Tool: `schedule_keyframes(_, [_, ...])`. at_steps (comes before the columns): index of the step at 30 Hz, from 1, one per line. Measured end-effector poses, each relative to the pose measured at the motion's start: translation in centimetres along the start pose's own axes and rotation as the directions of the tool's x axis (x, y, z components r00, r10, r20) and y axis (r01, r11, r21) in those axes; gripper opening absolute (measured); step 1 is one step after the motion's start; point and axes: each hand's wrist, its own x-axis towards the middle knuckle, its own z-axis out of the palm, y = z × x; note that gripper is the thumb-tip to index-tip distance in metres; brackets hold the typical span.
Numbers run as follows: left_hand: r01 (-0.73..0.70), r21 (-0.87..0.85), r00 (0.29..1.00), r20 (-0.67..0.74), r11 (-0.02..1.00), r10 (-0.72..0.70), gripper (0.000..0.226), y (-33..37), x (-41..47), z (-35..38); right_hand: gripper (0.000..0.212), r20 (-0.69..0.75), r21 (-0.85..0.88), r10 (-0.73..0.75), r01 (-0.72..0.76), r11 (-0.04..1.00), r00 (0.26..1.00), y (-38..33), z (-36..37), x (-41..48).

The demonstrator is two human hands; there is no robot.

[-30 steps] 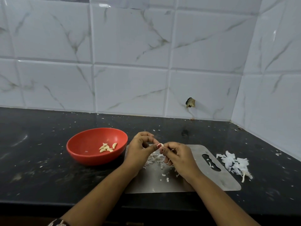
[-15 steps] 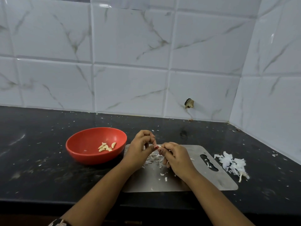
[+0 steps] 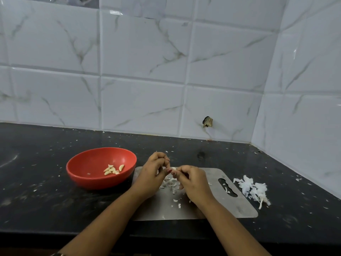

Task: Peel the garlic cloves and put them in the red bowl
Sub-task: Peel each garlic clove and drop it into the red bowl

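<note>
At lower centre, my left hand (image 3: pixel 151 179) and right hand (image 3: pixel 193 183) pinched one garlic clove (image 3: pixel 173 169) over the board (image 3: pixel 241 207), which caught the skins.

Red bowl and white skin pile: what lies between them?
Head view: the flat steel cutting board, strewn with peel scraps, under the left hand and right hand pinching a garlic clove.

Bare forearms (image 3: pixel 103 224); red-painted thumbnail (image 3: pixel 169 170) on left hand (image 3: pixel 150 175) — band (image 3: pixel 57 254) up that arm.
</note>
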Motion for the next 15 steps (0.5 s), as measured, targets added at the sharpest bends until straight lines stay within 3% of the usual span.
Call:
schedule_keyframes(8, [0.055, 0.012, 0.998, 0.018, 0.998, -0.056, 0.019, 0.44, -0.4, -0.11, 0.021, -0.061, 0.226, 0.098, -0.082, 0.971, 0.993, -0.03, -0.37, 0.01])
schedule_keyframes(15, [0.117, 0.071, 0.993, 0.015, 0.991, -0.118, 0.019, 0.36, -0.23, -0.16, 0.012, -0.066, 0.227, 0.138, -0.119, 0.967, 0.988, 0.19, -0.32, 0.14])
